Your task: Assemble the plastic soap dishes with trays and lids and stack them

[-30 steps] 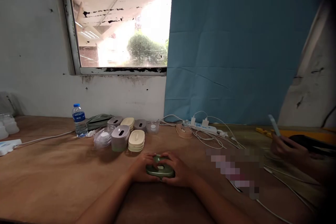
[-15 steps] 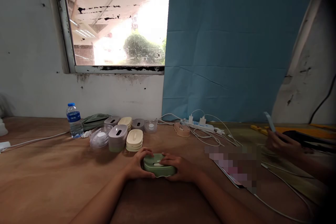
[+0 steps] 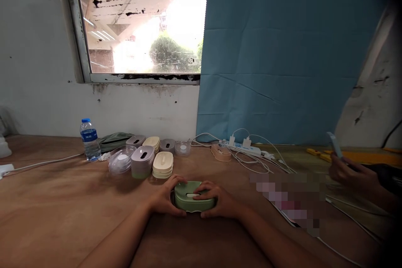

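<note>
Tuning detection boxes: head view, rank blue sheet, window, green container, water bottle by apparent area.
1. Blue sheet
2. Window
3. Green container, partly covered
4. Water bottle
3 is nearer than 4; true sizes unsure.

Green box: soft green, smooth, with round corners
Top: faces up, with a long pale slot in the middle
Bottom edge: a bit wavy
Pose: level, with a long side to the front
Place: between the left hand and the right hand, touching both
</note>
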Available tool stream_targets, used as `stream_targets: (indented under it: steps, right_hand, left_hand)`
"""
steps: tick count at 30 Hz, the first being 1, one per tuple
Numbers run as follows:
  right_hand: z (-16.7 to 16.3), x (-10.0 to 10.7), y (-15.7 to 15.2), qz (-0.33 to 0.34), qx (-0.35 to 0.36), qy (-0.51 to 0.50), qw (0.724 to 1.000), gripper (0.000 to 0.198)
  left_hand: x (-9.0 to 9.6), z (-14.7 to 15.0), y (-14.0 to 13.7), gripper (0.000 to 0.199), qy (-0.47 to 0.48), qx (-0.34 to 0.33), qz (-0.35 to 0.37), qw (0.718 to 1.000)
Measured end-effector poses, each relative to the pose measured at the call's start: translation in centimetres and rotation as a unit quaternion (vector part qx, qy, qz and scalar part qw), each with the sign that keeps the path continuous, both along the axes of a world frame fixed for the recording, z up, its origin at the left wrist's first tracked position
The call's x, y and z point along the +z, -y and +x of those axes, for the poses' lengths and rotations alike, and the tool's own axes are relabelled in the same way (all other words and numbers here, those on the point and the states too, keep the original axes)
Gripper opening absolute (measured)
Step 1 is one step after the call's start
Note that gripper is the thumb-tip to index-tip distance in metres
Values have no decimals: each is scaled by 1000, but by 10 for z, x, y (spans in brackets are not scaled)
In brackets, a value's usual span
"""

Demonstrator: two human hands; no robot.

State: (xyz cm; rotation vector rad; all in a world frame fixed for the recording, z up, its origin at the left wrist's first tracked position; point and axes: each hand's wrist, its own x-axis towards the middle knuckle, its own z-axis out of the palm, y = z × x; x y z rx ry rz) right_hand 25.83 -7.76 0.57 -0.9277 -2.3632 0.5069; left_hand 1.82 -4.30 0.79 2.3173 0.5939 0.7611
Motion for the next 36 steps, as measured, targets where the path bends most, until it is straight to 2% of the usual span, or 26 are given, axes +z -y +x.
stream_targets:
  steps: [11, 19, 23, 27, 36]
  right_hand:
    - [5, -2, -7, -83, 20, -26, 996, 37]
    - [6, -2, -7, -93, -8, -103, 990, 30]
    - [5, -6, -8, -63, -14, -120, 991, 27]
    - [2, -9, -8, -12, -11, -149, 989, 26]
    - [-5, -11, -4, 55, -16, -151, 987, 27]
  left_hand:
    - [-5, 1, -3, 82, -8, -6, 3, 1000]
    - [-9, 2, -7, 85, 49, -23, -71, 996]
    - [-10, 1, -9, 85, 34, -13, -57, 998]
    - [-12, 0, -12, 93, 41, -7, -92, 995]
    - [-9, -5, -12, 106, 28, 8, -97, 995]
